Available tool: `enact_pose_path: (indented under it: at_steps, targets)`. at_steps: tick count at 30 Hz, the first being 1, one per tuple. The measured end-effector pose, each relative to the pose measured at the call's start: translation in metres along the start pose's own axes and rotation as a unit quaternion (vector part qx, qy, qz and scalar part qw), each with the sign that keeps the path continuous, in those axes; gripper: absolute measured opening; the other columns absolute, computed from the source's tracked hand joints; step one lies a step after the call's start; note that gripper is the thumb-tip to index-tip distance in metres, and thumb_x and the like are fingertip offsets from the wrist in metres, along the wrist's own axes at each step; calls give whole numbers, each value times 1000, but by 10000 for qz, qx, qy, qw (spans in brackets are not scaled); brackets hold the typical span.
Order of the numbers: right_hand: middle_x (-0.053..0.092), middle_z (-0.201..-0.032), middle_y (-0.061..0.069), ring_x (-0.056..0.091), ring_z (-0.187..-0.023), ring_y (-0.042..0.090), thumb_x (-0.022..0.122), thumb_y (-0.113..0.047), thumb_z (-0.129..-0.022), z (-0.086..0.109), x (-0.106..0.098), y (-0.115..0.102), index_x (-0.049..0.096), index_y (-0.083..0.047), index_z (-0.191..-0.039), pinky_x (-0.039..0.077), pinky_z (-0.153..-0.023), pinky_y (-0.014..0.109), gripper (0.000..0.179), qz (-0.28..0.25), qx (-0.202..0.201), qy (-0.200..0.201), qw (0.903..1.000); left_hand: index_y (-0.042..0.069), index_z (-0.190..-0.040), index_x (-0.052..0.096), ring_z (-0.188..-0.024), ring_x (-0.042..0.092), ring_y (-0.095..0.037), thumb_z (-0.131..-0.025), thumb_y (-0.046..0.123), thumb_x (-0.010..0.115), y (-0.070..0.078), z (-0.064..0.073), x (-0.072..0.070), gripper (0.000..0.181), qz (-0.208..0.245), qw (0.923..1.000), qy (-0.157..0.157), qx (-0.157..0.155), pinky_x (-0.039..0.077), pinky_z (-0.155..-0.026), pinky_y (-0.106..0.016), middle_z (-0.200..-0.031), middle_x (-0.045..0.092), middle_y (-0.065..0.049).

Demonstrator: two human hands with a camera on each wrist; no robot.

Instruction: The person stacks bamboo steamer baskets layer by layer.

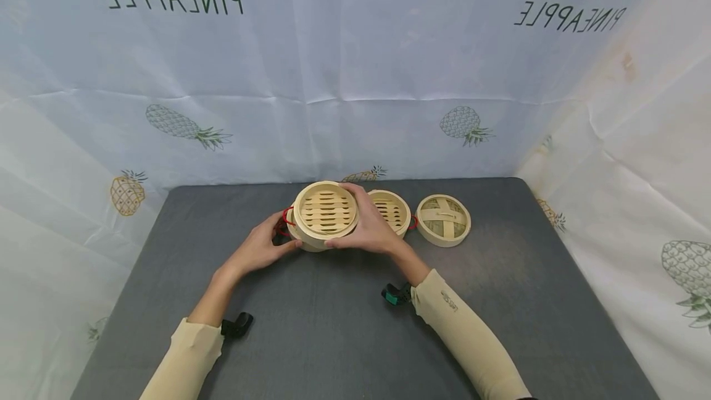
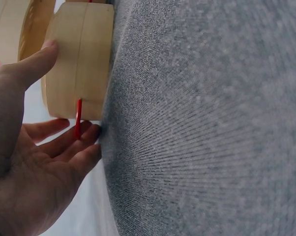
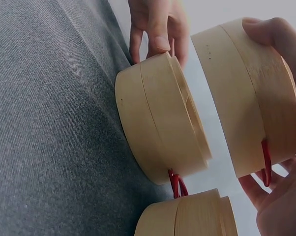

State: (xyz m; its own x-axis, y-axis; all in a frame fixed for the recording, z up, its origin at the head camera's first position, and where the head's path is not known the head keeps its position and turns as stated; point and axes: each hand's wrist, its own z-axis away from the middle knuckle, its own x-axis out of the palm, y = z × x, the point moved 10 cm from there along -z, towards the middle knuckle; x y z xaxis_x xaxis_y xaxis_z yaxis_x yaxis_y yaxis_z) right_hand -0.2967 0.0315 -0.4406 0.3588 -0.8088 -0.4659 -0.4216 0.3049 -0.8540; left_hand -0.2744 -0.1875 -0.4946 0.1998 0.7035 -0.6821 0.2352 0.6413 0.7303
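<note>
My right hand (image 1: pixel 371 225) grips a round bamboo steamer basket (image 1: pixel 326 210), thumb and fingers spread round its wall. This basket is raised and tilted, its slatted floor showing in the head view. Under it, largely covered there, a second steamer basket (image 3: pixel 155 118) stands on the table. My left hand (image 1: pixel 260 250) holds that lower basket by its side, thumb on the near wall and fingers round the far wall by a red loop (image 2: pixel 78 118). In the right wrist view a gap shows between the two baskets.
Right of the held baskets stands a third steamer basket (image 1: pixel 393 210), close beside the lower one. A woven bamboo lid (image 1: pixel 444 220) lies farther right. The dark grey table (image 1: pixel 333 338) ends at a white curtain (image 1: pixel 344 66) printed with pineapples.
</note>
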Motion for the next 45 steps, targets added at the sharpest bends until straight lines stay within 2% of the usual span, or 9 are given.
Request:
enact_pose_path:
  at_steps: [8, 19, 23, 26, 30, 32, 45]
  targets:
    - [42, -166, 12, 51, -147, 33, 101, -26, -75, -6, 3, 0, 30, -18, -169, 46, -122, 57, 118, -11, 23, 37, 10000, 3, -156, 48, -121, 71, -32, -98, 36, 83, 1, 0, -1, 75, -32, 10000, 14, 23, 58, -103, -54, -136, 69, -16]
    - [42, -165, 11, 49, -149, 33, 101, -31, -73, -13, 7, 6, 31, -19, -169, 43, -123, 60, 119, 326, 64, 67, 9994, 5, -160, 46, -127, 70, -35, -99, 28, 83, 6, -2, 0, 75, 174, 9996, 29, 218, 58, -109, -56, -145, 64, -19]
    - [42, -166, 11, 48, -149, 34, 96, -66, -70, -15, 8, 7, 31, -19, -169, 43, -123, 61, 127, 275, 40, 71, 9996, 3, -160, 46, -129, 69, -36, -98, 26, 83, 6, -3, 0, 76, 216, 9995, 43, 213, 57, -112, -57, -147, 63, -20]
    - [42, -165, 10, 49, -148, 33, 93, -74, -69, -17, 10, 7, 32, -19, -168, 44, -123, 60, 129, 247, -2, 80, 9997, 3, -160, 45, -128, 68, -36, -98, 27, 84, 5, -3, 0, 77, 220, 9995, 48, 201, 56, -112, -57, -148, 63, -20]
    - [42, -166, 11, 49, -149, 33, 100, -46, -73, -18, 13, 7, 31, -21, -169, 45, -122, 60, 121, 303, 10, 94, 9995, 5, -160, 45, -128, 68, -36, -98, 28, 83, 4, -3, -1, 76, 217, 9995, 63, 203, 56, -111, -57, -148, 63, -19]
    - [41, -166, 11, 48, -149, 33, 101, -37, -73, -18, 15, 7, 31, -21, -169, 44, -123, 60, 120, 343, 42, 107, 9993, 5, -160, 45, -130, 68, -36, -99, 28, 83, 4, -3, -1, 76, 228, 9995, 66, 197, 56, -112, -57, -149, 63, -19]
    - [41, -165, 12, 50, -147, 33, 101, -36, -72, -20, 22, 13, 30, -18, -169, 48, -120, 57, 121, 368, 117, 60, 9992, 5, -162, 43, -137, 64, -39, -98, 27, 84, 3, -2, 1, 79, 214, 9995, 42, 231, 55, -114, -58, -153, 60, -20]
